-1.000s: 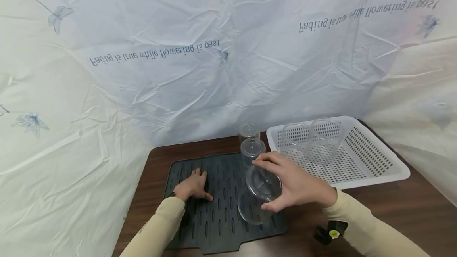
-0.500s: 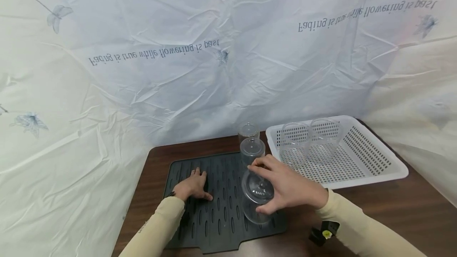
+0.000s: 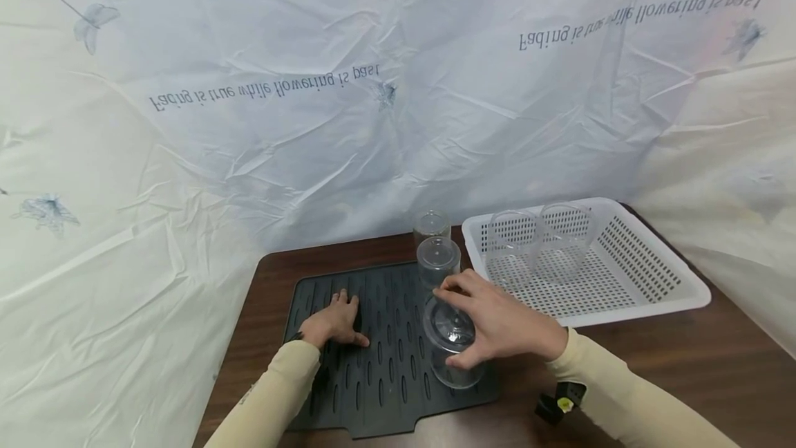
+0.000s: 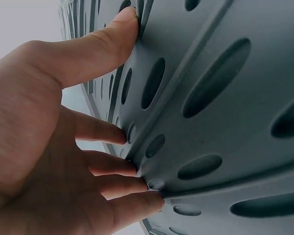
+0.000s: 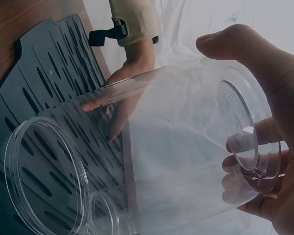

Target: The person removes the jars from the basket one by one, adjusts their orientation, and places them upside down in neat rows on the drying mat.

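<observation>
My right hand grips a clear plastic cup by its base end, thumb on one side and fingers on the other. The cup is upside down, its rim at the dark grey drying mat, near the mat's right edge. In the right wrist view the cup's wall stretches from the hand towards the mat. My left hand rests on the mat's left half, fingers spread; in the left wrist view its fingertips touch the slotted surface. Just behind the held cup stands another inverted clear cup.
A further clear cup stands at the back, beyond the mat's far right corner. To the right, a white perforated basket contains two clear cups. The brown wooden table meets a white printed sheet behind.
My right hand has moved slightly left, and the tilted cup has come more upright, its rim shifting right on the mat. The left hand has stayed in place.
</observation>
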Demonstrator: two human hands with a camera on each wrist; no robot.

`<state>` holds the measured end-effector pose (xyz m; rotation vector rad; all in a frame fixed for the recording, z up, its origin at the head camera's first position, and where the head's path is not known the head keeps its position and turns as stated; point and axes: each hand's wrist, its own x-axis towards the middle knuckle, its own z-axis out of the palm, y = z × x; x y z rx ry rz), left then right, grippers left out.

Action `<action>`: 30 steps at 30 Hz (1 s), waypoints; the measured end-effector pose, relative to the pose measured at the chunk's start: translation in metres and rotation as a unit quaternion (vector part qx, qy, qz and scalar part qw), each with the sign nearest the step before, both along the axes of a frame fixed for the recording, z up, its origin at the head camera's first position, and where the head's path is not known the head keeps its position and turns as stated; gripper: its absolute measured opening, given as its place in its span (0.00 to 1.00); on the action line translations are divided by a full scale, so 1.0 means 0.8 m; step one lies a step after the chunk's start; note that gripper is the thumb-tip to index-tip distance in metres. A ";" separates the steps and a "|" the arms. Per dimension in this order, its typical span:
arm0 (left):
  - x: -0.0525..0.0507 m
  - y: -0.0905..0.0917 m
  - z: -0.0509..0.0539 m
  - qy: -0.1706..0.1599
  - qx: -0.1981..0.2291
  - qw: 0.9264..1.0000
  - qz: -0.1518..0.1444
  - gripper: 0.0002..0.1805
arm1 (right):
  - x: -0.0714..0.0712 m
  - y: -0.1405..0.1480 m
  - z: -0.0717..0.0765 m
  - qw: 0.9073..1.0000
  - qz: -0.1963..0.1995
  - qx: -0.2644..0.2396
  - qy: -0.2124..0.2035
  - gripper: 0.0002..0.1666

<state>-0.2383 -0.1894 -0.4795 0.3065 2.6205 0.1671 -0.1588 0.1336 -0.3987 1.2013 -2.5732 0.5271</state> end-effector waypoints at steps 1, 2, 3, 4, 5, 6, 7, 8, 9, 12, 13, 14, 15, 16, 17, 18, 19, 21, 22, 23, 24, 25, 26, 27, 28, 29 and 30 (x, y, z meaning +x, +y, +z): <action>0.001 0.000 0.000 0.000 0.001 1.000 0.000 0.55 | 0.000 0.000 0.000 1.000 -0.002 0.002 -0.005 0.57; 0.001 -0.001 0.000 -0.001 0.002 1.000 0.000 0.55 | 0.000 0.000 -0.001 1.000 -0.003 0.004 -0.009 0.57; 0.002 -0.002 0.000 -0.002 0.003 1.000 0.000 0.55 | 0.000 0.000 -0.001 1.000 -0.005 0.006 -0.013 0.57; 0.002 -0.002 0.000 -0.003 0.004 1.000 0.001 0.55 | 0.001 0.000 -0.001 1.000 -0.005 0.007 -0.017 0.57; 0.003 -0.003 0.000 -0.004 0.005 1.000 0.001 0.55 | 0.001 0.000 -0.001 1.000 -0.005 0.007 -0.020 0.57; 0.003 -0.003 0.000 -0.005 0.005 1.000 0.002 0.55 | 0.001 0.000 -0.002 1.000 -0.005 0.006 -0.023 0.57; 0.003 -0.003 0.000 -0.005 0.006 1.000 0.002 0.55 | 0.000 0.000 -0.002 1.000 -0.005 0.006 -0.025 0.57; 0.003 -0.003 0.000 -0.005 0.005 1.000 0.002 0.56 | 0.000 0.001 -0.003 1.000 -0.005 0.006 -0.026 0.57; 0.003 -0.003 0.000 -0.005 0.004 1.000 0.002 0.56 | 0.000 0.001 -0.003 1.000 -0.006 0.006 -0.027 0.57; 0.002 -0.002 0.001 -0.004 0.002 1.000 0.001 0.56 | 0.000 0.002 -0.004 1.000 -0.008 0.005 -0.028 0.57; 0.002 -0.002 0.001 -0.003 0.002 1.000 0.001 0.56 | -0.001 0.003 -0.005 1.000 -0.008 0.005 -0.027 0.57; 0.002 -0.002 0.000 -0.004 0.002 1.000 0.001 0.56 | -0.001 0.003 -0.005 1.000 -0.009 0.004 -0.027 0.57; 0.001 -0.002 0.000 -0.003 0.003 1.000 0.002 0.56 | -0.001 0.003 -0.006 1.000 -0.009 0.004 -0.025 0.57; 0.001 -0.002 0.000 -0.003 0.004 1.000 0.002 0.56 | -0.001 0.003 -0.006 1.000 -0.010 0.003 -0.024 0.57; 0.000 -0.002 0.000 -0.002 0.005 1.000 0.002 0.56 | -0.001 0.002 -0.006 1.000 -0.011 0.003 -0.022 0.57; 0.000 -0.002 0.000 -0.002 0.006 1.000 0.003 0.56 | -0.002 0.002 -0.007 1.000 -0.010 0.003 -0.020 0.57; -0.001 -0.002 0.001 -0.002 0.006 1.000 0.003 0.56 | -0.001 0.002 -0.007 1.000 -0.011 0.003 -0.018 0.57; -0.001 -0.002 0.002 -0.001 0.006 1.000 0.002 0.56 | -0.001 0.001 -0.008 1.000 -0.012 0.004 -0.016 0.57; 0.000 -0.002 0.002 -0.001 0.007 1.000 0.002 0.55 | -0.001 0.001 -0.008 1.000 -0.014 0.004 -0.017 0.57; 0.000 -0.003 0.002 0.000 0.007 1.000 0.001 0.55 | 0.000 0.001 -0.008 1.000 -0.015 0.004 -0.018 0.57; 0.000 -0.003 0.002 0.000 0.008 1.000 0.001 0.55 | 0.000 0.001 -0.009 1.000 -0.015 0.003 -0.018 0.57; 0.001 -0.003 0.003 0.000 0.008 1.000 0.000 0.55 | 0.000 0.001 -0.009 1.000 -0.014 0.003 -0.019 0.57; 0.001 -0.003 0.002 0.001 0.009 1.000 0.000 0.55 | 0.001 0.002 -0.009 1.000 -0.012 0.003 -0.018 0.57; 0.001 -0.003 0.002 0.001 0.009 1.000 0.000 0.55 | 0.001 0.002 -0.009 1.000 -0.011 0.002 -0.017 0.57; 0.001 -0.003 0.002 0.002 0.010 1.000 -0.001 0.55 | 0.001 0.003 -0.009 1.000 -0.009 0.001 -0.017 0.57; 0.001 -0.003 0.001 0.003 0.010 1.000 -0.002 0.55 | 0.001 0.003 -0.009 1.000 -0.007 0.001 -0.015 0.57; 0.001 -0.003 0.001 0.003 0.010 1.000 -0.002 0.55 | 0.001 0.003 -0.009 1.000 -0.005 -0.001 -0.013 0.57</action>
